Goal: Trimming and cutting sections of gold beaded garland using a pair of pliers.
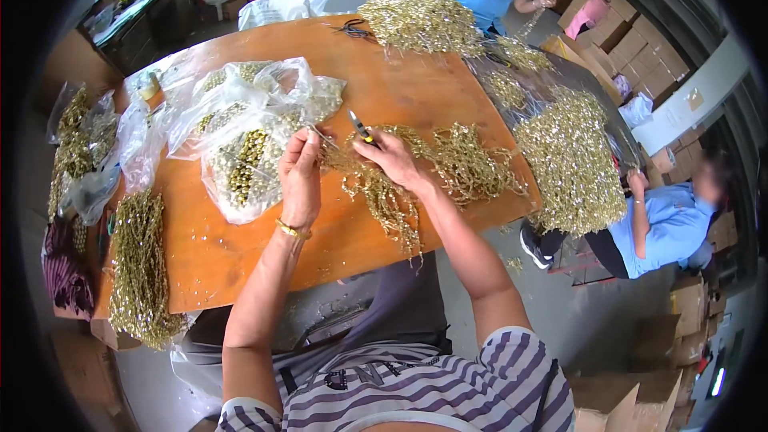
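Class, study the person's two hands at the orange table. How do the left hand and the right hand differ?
The left hand pinches a thin piece, too small to identify, while the right hand grips a plier-like tool. The left wrist wears a gold-coloured bracelet; the right wrist shows none. Both hands are ungloved and over the orange table.

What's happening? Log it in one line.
left hand: pinched, contents unclear | right hand: holding black-and-yellow pliers | shiny gold beaded strands: on orange-brown wooden table | clear plastic bag: beside left hand
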`<state>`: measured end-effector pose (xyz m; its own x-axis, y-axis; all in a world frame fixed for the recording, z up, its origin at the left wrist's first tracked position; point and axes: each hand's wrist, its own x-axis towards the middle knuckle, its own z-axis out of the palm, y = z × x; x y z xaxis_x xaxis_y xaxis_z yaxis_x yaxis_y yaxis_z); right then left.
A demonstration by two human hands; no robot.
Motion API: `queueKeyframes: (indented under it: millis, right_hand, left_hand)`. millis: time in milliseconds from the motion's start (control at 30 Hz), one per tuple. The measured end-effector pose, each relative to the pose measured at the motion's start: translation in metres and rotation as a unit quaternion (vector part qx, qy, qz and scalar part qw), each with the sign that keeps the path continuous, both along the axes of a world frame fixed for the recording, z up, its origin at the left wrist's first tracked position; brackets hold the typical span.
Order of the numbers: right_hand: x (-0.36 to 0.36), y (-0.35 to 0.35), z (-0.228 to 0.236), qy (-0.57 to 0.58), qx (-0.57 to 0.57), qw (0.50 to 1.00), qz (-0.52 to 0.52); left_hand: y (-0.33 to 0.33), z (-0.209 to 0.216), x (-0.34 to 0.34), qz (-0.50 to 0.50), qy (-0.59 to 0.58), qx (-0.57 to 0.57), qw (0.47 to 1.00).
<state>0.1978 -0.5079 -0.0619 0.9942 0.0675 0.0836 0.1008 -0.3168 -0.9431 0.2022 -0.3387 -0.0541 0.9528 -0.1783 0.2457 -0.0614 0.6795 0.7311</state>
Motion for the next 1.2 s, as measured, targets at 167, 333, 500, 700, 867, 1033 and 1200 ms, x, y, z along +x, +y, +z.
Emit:
queueKeyframes:
  millis: [167, 333, 500, 700, 867, 1033, 1200]
  right_hand:
    - [0.012, -0.033, -0.026, 0.078, -0.204, 0.974, -0.053]
    - [0.024, -0.062, -0.027, 0.033, -0.301, 0.942, -0.145]
    - [0.042, -0.120, -0.055, 0.026, -0.214, 0.958, -0.191]
    - [0.017, -0.074, 0.016, -0.223, 0.015, 0.936, -0.271]
    - [-0.051, 0.022, 0.064, -0.220, 0.212, 0.946, -0.109]
    - [-0.162, 0.096, 0.007, 0.280, 0.233, 0.902, 0.232]
    - [-0.234, 0.094, -0.084, 0.369, 0.184, 0.865, 0.285]
  left_hand:
    - [0.027, 0.014, 0.009, 0.004, -0.065, -0.108, 0.992]
    - [0.057, 0.053, -0.019, 0.069, -0.083, -0.113, 0.988]
    - [0.136, 0.107, -0.063, 0.163, -0.148, -0.121, 0.968]
    - [0.154, 0.087, -0.111, 0.067, -0.047, -0.039, 0.996]
    - [0.154, 0.044, -0.153, 0.054, 0.063, 0.045, 0.996]
    - [0.150, -0.001, -0.176, -0.056, 0.205, -0.080, 0.974]
    - [0.154, -0.037, -0.195, -0.154, 0.342, -0.234, 0.897]
